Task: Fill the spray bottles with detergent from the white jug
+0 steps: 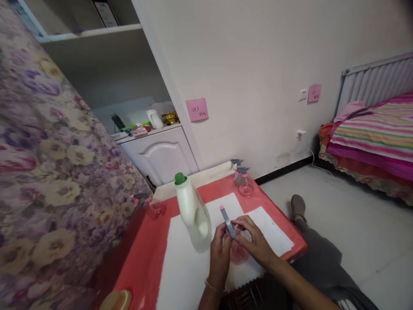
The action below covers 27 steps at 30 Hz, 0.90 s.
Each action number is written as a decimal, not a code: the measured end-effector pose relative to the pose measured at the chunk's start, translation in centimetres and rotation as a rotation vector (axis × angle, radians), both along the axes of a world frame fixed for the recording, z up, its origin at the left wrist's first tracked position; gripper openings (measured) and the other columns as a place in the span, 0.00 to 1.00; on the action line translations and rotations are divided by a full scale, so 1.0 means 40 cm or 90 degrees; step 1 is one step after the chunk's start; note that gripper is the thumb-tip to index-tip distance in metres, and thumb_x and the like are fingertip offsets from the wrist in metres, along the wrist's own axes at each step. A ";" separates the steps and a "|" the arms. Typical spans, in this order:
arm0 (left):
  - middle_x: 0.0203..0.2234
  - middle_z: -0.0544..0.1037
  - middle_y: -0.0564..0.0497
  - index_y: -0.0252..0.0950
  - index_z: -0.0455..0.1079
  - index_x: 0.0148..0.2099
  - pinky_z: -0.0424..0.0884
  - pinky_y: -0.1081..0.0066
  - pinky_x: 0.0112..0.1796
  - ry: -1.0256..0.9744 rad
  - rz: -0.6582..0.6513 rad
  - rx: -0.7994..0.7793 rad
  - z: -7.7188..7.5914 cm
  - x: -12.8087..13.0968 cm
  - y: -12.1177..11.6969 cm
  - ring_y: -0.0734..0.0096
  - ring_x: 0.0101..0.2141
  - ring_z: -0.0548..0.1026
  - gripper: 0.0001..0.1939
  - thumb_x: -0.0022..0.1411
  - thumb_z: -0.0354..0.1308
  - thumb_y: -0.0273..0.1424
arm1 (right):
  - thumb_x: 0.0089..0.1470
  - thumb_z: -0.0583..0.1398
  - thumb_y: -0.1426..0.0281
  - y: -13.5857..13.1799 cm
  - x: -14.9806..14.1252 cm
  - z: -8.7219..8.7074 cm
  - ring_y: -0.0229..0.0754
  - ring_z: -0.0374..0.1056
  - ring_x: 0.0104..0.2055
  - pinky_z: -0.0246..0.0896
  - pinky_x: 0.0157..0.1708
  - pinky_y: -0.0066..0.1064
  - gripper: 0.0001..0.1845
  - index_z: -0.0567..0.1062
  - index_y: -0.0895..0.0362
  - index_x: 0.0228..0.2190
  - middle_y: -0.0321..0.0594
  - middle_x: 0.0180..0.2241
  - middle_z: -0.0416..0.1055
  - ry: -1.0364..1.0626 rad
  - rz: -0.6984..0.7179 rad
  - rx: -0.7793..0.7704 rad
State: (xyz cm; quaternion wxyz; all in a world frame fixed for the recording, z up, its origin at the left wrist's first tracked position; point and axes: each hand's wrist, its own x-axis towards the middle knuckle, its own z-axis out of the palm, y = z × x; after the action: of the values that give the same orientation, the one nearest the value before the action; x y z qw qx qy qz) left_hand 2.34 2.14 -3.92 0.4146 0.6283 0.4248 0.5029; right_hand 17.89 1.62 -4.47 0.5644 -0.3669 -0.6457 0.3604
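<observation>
A clear spray bottle [238, 254] with a grey and pink spray head [227, 221] stands on the white paper, low in the head view. My left hand [220, 249] is closed around the neck area, under the spray head. From the other side, my right hand [256, 241] grips the head and collar with bent fingers. The hands partly hide the collar, so I cannot tell how it is seated. Beside my left hand is a pale green jug [193, 215] with a dark green piece [180, 178] in its mouth.
Spray bottles stand at the table's back right [247, 188] and left [157, 209]. Paper sheets [180, 275] cover part of the red tabletop [138, 254]. A yellowish round object [118, 300] sits front left. A floral curtain [48, 181] hangs left; a shoe [297, 204] is on the right.
</observation>
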 end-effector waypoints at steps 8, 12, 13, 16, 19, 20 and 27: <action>0.55 0.72 0.42 0.37 0.61 0.58 0.63 0.59 0.57 -0.002 -0.035 0.004 0.010 -0.008 -0.003 0.59 0.57 0.69 0.23 0.62 0.57 0.34 | 0.55 0.61 0.63 0.035 -0.009 0.037 0.43 0.65 0.38 0.63 0.40 0.34 0.15 0.78 0.51 0.44 0.39 0.37 0.66 -0.046 0.056 -0.024; 0.55 0.73 0.43 0.38 0.64 0.58 0.64 0.59 0.56 0.025 -0.039 -0.014 0.029 -0.022 -0.011 0.57 0.56 0.69 0.25 0.59 0.60 0.32 | 0.53 0.61 0.65 0.038 -0.003 0.056 0.43 0.65 0.36 0.63 0.37 0.33 0.12 0.79 0.52 0.40 0.39 0.36 0.67 -0.059 0.079 -0.039; 0.55 0.73 0.43 0.39 0.65 0.58 0.64 0.59 0.56 0.036 -0.046 -0.018 0.036 -0.027 -0.013 0.57 0.56 0.70 0.25 0.58 0.60 0.32 | 0.54 0.60 0.66 0.038 -0.004 0.058 0.43 0.65 0.37 0.62 0.37 0.33 0.12 0.79 0.52 0.40 0.39 0.36 0.67 -0.059 0.082 -0.035; 0.53 0.75 0.43 0.39 0.68 0.57 0.65 0.59 0.56 0.068 -0.028 -0.011 0.061 -0.040 -0.021 0.57 0.54 0.72 0.22 0.59 0.59 0.33 | 0.54 0.59 0.67 0.039 -0.005 0.056 0.42 0.65 0.37 0.61 0.37 0.32 0.11 0.79 0.53 0.39 0.39 0.36 0.68 -0.059 0.079 -0.023; 0.42 0.79 0.44 0.37 0.72 0.50 0.69 0.61 0.48 0.068 0.067 -0.015 0.094 -0.038 -0.021 0.58 0.45 0.76 0.16 0.63 0.54 0.39 | 0.54 0.60 0.66 0.043 -0.007 0.050 0.42 0.64 0.35 0.59 0.36 0.31 0.09 0.78 0.54 0.37 0.37 0.34 0.67 -0.063 0.077 -0.020; 0.38 0.80 0.46 0.37 0.72 0.47 0.70 0.63 0.45 0.066 0.080 -0.023 0.106 -0.032 -0.018 0.60 0.41 0.77 0.16 0.63 0.53 0.40 | 0.54 0.60 0.66 0.044 -0.007 0.049 0.42 0.64 0.35 0.59 0.36 0.31 0.09 0.78 0.54 0.36 0.36 0.33 0.66 -0.065 0.078 -0.020; 0.17 0.66 0.59 0.36 0.66 0.27 0.59 0.74 0.26 0.056 0.058 -0.111 0.154 0.007 0.015 0.74 0.22 0.65 0.15 0.51 0.64 0.41 | 0.55 0.60 0.64 0.045 -0.002 0.060 0.42 0.64 0.35 0.58 0.36 0.31 0.08 0.75 0.55 0.30 0.36 0.30 0.67 -0.081 0.076 -0.023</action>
State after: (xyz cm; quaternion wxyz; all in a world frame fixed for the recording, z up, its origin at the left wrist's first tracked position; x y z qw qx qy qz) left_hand 2.62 2.73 2.22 0.4257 0.5912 0.5127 0.4544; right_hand 17.79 3.42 -2.08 0.4934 -0.3601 -0.6942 0.3808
